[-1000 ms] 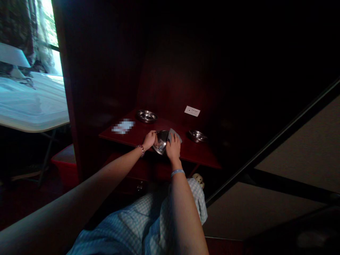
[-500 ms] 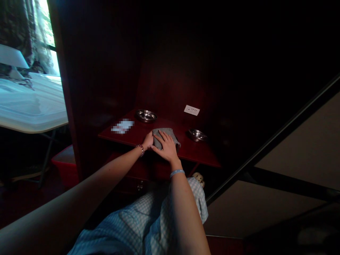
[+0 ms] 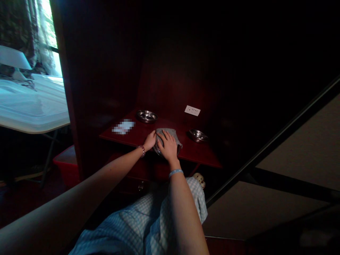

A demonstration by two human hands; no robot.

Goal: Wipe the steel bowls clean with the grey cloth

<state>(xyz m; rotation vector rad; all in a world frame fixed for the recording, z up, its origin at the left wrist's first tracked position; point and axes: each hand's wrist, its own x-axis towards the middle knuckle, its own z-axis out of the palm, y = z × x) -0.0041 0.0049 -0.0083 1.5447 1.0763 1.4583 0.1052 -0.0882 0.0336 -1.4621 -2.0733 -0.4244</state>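
A grey cloth [image 3: 166, 131] lies over a metal bowl [image 3: 159, 150] near the front edge of the dark red shelf [image 3: 196, 154]; part of the bowl's front shows below the cloth. My left hand [image 3: 150, 140], with a beaded bracelet at the wrist, is closed at the left side of the cloth and bowl. Spread over the cloth's top is my right hand [image 3: 169, 145], fingers apart, with a light blue band at the wrist. One metal bowl [image 3: 147, 116] stands at the back left of the shelf, another [image 3: 198, 135] at the right.
A blurred white item [image 3: 124, 126] lies on the shelf's left part. A white socket plate [image 3: 192, 110] is on the back wall. At the left stand a white table [image 3: 34, 118] with a lamp [image 3: 14, 58] and a red bin [image 3: 66, 166] below.
My right hand's thumb has moved up from the left hand onto the cloth. The cloth's front has drawn back, baring part of the bowl beneath. The view has shifted slightly.
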